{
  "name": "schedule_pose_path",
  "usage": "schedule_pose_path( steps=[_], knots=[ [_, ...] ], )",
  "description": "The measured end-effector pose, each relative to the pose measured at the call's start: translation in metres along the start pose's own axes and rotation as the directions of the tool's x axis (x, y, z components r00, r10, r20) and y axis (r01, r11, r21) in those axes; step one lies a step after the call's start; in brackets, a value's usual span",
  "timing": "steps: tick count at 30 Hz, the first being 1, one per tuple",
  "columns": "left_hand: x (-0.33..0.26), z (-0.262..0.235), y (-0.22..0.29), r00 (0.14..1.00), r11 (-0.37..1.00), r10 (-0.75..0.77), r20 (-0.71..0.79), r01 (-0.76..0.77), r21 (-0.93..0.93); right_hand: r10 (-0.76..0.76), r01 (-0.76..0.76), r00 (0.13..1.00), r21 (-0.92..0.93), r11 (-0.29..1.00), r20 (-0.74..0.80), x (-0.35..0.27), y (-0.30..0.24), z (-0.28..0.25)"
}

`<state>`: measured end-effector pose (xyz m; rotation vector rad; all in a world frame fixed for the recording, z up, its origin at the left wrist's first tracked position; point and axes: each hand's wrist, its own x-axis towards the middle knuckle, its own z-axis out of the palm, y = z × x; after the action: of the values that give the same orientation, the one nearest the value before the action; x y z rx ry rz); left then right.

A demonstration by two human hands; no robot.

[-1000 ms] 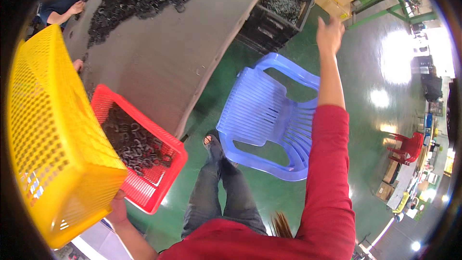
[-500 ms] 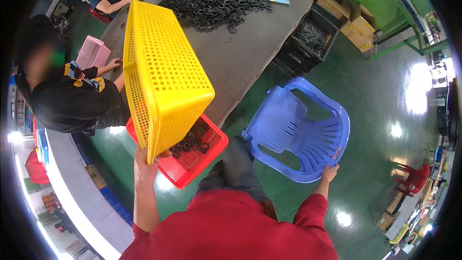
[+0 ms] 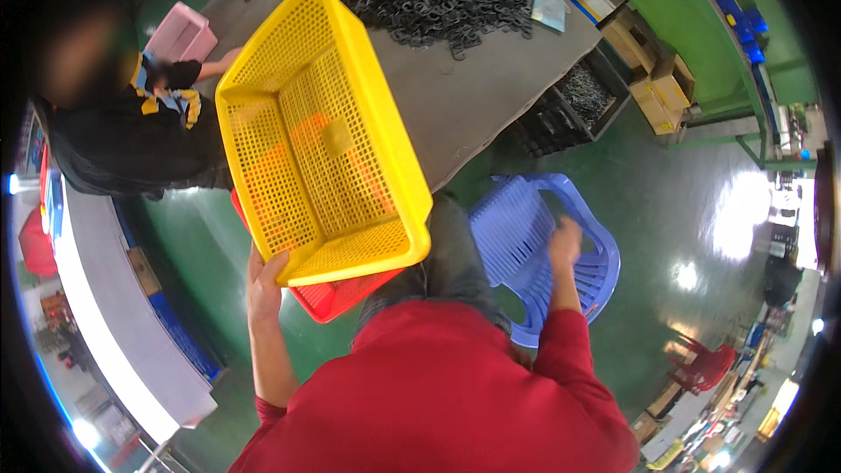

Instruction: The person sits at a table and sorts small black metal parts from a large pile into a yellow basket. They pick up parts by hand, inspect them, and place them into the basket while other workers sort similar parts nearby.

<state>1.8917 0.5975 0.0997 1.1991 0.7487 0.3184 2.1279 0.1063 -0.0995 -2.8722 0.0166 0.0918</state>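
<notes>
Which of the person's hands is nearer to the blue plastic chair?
Right. The right hand shows over the blue plastic chair, though whether it touches is unclear. The left hand is farther off, to the chair's left, gripping the yellow basket by its lower edge.

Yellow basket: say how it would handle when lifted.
The yellow basket is probably light for its size: its walls are perforated and only the left hand grips it. It is likely fairly stiff, as its thick rim looks unbent. Gripped near one corner, it may tip or swing.
</notes>
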Motion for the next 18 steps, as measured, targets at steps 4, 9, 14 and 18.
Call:
schedule_pose_path(
  steps=[4, 9, 14, 18],
  knots=[
    [0.012, 0.020, -0.009, 0.997, 0.999, -0.009, -0.073, 0.006, -0.039, -0.489, 0.444, 0.846, 0.227, 0.867, 0.212, 0.077, -0.166, 0.050],
    [0.030, 0.050, 0.003, 0.975, 0.997, -0.071, -0.212, 0.077, 0.020, -0.687, 0.671, 0.638, 0.187, 0.717, 0.347, 0.127, -0.243, 0.084],
    [0.084, 0.126, -0.036, 0.959, 0.998, -0.024, -0.283, 0.040, 0.051, -0.849, 0.883, 0.280, 0.227, 0.412, 0.448, 0.161, -0.232, 0.100],
    [0.122, 0.171, -0.070, 0.943, 0.968, -0.073, -0.325, 0.145, 0.204, -0.636, 0.589, 0.657, 0.251, 0.768, 0.406, 0.268, -0.191, 0.092]
  ],
)
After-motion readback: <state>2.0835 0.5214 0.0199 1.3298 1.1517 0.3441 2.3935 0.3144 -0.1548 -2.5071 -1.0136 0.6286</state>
